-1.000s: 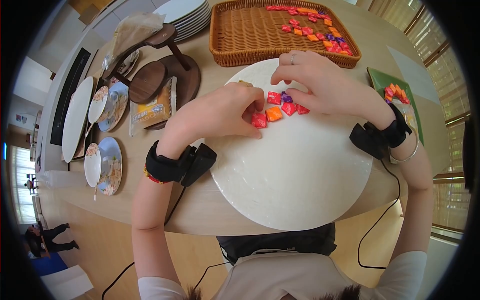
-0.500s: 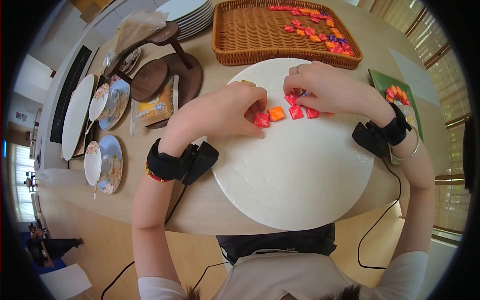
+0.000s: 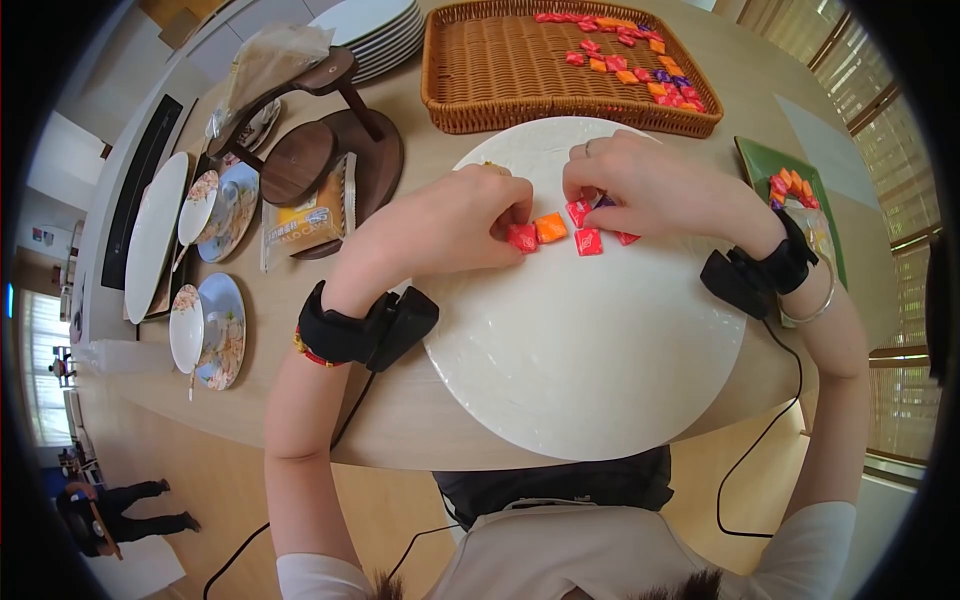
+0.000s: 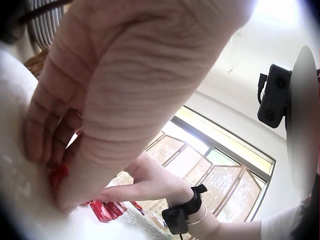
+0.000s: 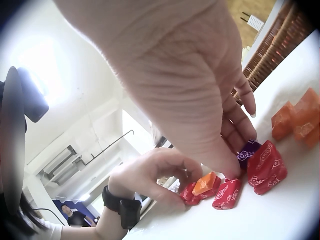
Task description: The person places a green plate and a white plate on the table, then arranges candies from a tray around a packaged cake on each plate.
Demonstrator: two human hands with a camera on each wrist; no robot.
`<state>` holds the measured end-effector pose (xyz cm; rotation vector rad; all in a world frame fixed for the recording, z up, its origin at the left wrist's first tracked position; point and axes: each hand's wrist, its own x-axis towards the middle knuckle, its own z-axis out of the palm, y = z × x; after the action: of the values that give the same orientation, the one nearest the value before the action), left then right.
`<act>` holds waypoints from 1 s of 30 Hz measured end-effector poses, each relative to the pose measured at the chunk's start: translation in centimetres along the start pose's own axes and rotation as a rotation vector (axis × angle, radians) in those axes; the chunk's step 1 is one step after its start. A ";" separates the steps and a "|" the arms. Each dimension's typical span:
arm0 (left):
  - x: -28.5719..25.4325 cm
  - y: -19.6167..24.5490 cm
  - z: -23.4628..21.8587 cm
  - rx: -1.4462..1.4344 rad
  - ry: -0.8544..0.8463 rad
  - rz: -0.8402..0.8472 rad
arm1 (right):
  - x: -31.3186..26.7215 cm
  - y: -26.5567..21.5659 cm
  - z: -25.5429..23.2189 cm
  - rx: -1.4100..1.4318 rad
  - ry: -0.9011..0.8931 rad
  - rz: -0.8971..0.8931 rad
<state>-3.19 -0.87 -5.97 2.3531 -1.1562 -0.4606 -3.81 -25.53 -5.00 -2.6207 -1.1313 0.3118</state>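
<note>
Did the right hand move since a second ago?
Yes, the right hand moved a little away from the wicker basket, down the picture.

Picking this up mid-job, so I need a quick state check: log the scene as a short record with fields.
left grip: thumb and fingers pinch a red sweet
right grip: thumb and fingertips at a purple sweet
between grips: orange sweet, beside the left one's red sweet
work surface: round white board
beyond board: wicker tray with red, orange and purple sweets
right of board: green plate with red and orange sweets
</note>
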 end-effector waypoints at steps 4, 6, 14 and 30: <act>0.0 -0.2 0.3 0.011 0.052 0.015 | 0.1 -0.1 0.6 0.017 0.076 -0.070; 0.1 0.0 0.3 0.015 0.049 0.003 | 0.2 -0.2 0.6 0.008 0.084 -0.080; 0.0 -0.2 0.5 0.027 0.075 -0.004 | -0.7 -0.1 -0.1 0.029 0.129 -0.031; 0.0 -0.3 0.4 0.003 0.057 0.017 | -1.0 -0.6 -0.1 -0.073 0.021 0.134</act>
<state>-3.22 -0.81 -6.47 2.3416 -1.1510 -0.3828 -4.88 -25.87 -4.58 -2.7633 -0.9792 0.2736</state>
